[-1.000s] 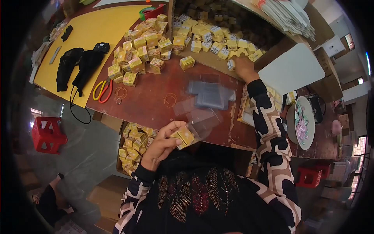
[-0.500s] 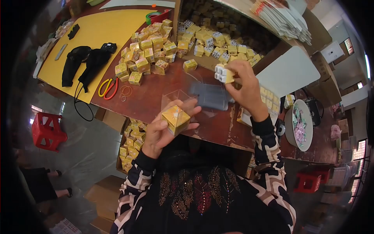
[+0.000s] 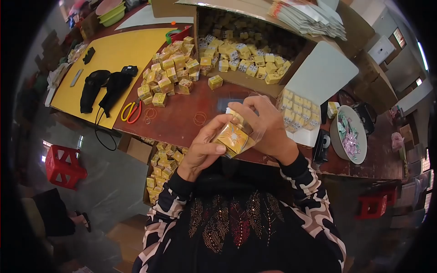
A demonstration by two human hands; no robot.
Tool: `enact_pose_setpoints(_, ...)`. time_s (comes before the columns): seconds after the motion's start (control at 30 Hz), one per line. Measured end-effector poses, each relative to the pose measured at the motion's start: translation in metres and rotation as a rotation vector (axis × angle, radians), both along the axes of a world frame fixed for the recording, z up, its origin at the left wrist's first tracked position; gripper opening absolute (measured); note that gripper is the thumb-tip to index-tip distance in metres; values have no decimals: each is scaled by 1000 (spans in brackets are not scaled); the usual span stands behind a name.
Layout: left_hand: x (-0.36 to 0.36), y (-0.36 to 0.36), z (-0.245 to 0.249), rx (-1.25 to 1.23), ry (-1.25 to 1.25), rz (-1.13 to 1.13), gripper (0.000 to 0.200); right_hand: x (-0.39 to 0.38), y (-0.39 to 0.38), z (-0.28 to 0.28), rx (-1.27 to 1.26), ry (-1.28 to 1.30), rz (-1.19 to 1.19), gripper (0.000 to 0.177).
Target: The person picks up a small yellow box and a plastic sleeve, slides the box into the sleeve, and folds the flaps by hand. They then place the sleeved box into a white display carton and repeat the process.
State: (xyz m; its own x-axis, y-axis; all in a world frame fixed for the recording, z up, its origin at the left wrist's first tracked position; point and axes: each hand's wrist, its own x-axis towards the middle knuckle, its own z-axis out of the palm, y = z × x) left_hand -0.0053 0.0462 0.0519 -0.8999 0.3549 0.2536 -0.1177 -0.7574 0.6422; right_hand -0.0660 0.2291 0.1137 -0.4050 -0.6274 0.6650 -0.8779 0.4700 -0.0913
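My left hand (image 3: 202, 148) is closed around a small yellow box (image 3: 233, 138) with a starburst on its top face. Clear plastic film shows around that box. Just above it, my right hand (image 3: 269, 125) has its fingers bent around a yellow block with a white part (image 3: 232, 111), up against the box and the film. The right fingers partly cover the block, so how far it touches the box cannot be made out. Both hands are above the front edge of the red-brown table (image 3: 177, 113).
Small yellow boxes (image 3: 166, 75) are heaped at left, near pliers (image 3: 132, 112) and rubber bands (image 3: 199, 118). Behind lies an open carton of yellow blocks (image 3: 246, 57). At right are a tray of blocks (image 3: 300, 109) and a bowl of packets (image 3: 350, 136). A red stool (image 3: 66, 166) stands left.
My right hand has come down and left with the yellow and white block, meeting the box. My left hand has moved right and closed more around the box. The view has shifted slightly.
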Motion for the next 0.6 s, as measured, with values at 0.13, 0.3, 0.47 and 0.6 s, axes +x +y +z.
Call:
enact_pose_setpoints(0.13, -1, -8, 4, -1, -34, -40, 75, 11, -4, -6, -158, -17, -49, 52)
enact_pose_setpoints(0.3, -2, -51, 29, -324, 359, -127, 59, 8, 37, 30, -306, -532, 237, 51)
enact_pose_setpoints(0.47, -15, -77, 86, -753, 802, -241, 54, -7, 60, 31, -235, -538, 467, 47)
enact_pose_setpoints(0.6, -28, -73, 102, -709, 1014, -376, 49, 3, 38, 55, -201, -411, 549, 44)
